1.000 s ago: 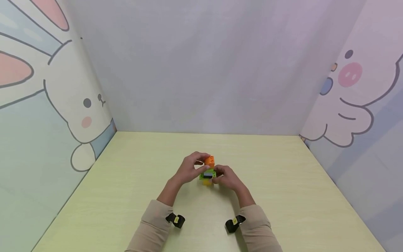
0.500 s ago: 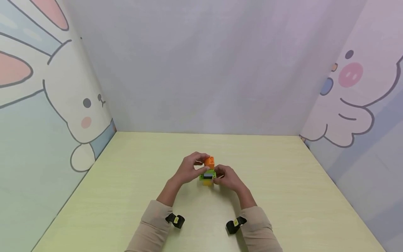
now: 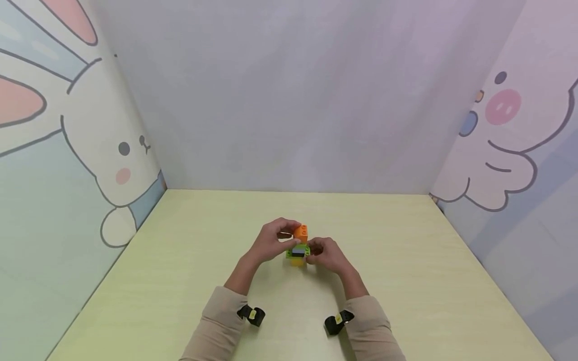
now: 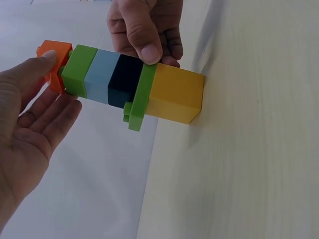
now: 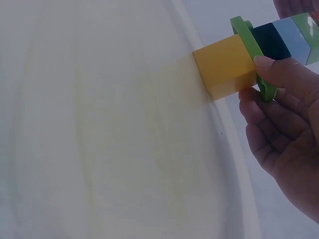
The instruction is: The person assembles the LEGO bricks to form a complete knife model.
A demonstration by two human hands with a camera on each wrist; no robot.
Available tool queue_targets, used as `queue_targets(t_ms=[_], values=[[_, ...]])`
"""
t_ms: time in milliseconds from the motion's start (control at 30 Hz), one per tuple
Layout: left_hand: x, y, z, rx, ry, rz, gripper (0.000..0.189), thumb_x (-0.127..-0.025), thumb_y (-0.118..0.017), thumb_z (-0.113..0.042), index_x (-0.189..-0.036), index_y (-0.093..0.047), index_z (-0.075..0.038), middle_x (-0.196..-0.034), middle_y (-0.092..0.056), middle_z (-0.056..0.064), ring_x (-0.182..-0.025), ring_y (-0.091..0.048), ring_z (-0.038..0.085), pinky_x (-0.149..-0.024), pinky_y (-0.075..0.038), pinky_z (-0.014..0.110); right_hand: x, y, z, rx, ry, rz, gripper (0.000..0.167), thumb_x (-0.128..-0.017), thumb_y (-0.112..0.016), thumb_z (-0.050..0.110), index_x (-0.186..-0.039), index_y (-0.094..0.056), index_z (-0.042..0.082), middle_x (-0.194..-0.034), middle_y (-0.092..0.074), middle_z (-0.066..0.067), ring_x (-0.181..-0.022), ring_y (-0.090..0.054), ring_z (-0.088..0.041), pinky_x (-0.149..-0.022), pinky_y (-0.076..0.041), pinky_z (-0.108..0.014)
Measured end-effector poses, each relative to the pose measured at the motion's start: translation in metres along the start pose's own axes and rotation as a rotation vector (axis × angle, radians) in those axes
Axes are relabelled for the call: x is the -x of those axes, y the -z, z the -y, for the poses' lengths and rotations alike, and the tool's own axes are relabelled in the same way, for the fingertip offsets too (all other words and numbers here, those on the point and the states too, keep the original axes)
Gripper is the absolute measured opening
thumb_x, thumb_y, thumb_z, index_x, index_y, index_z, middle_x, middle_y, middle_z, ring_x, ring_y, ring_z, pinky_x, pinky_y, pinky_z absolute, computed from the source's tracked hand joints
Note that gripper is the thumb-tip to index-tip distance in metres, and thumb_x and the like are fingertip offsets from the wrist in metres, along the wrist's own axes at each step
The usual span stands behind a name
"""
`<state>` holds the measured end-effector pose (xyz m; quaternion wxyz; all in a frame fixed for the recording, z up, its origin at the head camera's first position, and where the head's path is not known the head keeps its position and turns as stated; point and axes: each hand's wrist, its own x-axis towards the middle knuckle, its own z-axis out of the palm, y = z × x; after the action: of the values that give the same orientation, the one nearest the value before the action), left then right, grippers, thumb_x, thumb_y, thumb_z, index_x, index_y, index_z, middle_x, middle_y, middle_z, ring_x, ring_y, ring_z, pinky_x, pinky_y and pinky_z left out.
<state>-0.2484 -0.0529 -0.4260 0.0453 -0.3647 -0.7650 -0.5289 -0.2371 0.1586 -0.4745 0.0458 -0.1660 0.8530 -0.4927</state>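
A small tower of toy building bricks stands on the table between my hands. From the bottom it runs yellow brick [image 4: 177, 94], thin green plate [image 4: 141, 107], dark brick [image 4: 124, 79], light blue brick [image 4: 101, 74], green brick [image 4: 77, 72]. At the top, my left hand [image 3: 269, 241] pinches an orange brick [image 3: 303, 233] between thumb and fingers. Green studs show in a gap below that brick in the left wrist view, so it sits a little tilted. My right hand [image 3: 328, 255] grips the green plate's right end, thumb on one face and fingers curled beneath.
The pale wooden table [image 3: 203, 220] spreads around the tower on all sides. A grey curtain-like backdrop [image 3: 293, 100] rises behind it. Printed side walls with a rabbit [image 3: 108, 130] and a pig [image 3: 501, 108] flank it. Black wrist cameras [image 3: 253, 316] sit on both sleeves.
My right hand has shifted very slightly to the right at the plate. The left hand keeps its pinch on the orange brick, and the tower stays in place.
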Motion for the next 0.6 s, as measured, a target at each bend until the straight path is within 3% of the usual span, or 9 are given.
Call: queue_targets(t_ms=[400,600], values=[[-0.0031,0.0034,-0.0006,-0.063,-0.051,0.038,0.035,-0.084,-0.069,-0.01,-0.117,-0.058,-0.002,-0.105,-0.059,0.007,-0.094,-0.061,0.021,-0.075,-0.051,0.029,-0.0023,0.0018,0.0012,0.004,0.022,0.019,0.029,-0.077,-0.076,0.011,-0.103,-0.067,0.0,-0.087,-0.065,-0.002,-0.077,-0.058,-0.017,-0.068,-0.048,-0.032],[-0.0029,0.0036,0.0003,-0.078,-0.043,0.047,0.036,-0.083,-0.069,-0.007,-0.117,-0.058,-0.002,-0.107,-0.059,0.006,-0.095,-0.06,0.02,-0.075,-0.05,0.028,-0.0032,0.001,-0.0001,0.011,0.017,0.015,0.028,-0.077,-0.076,0.01,-0.102,-0.067,0.001,-0.087,-0.065,-0.002,-0.077,-0.058,-0.016,-0.068,-0.048,-0.032]])
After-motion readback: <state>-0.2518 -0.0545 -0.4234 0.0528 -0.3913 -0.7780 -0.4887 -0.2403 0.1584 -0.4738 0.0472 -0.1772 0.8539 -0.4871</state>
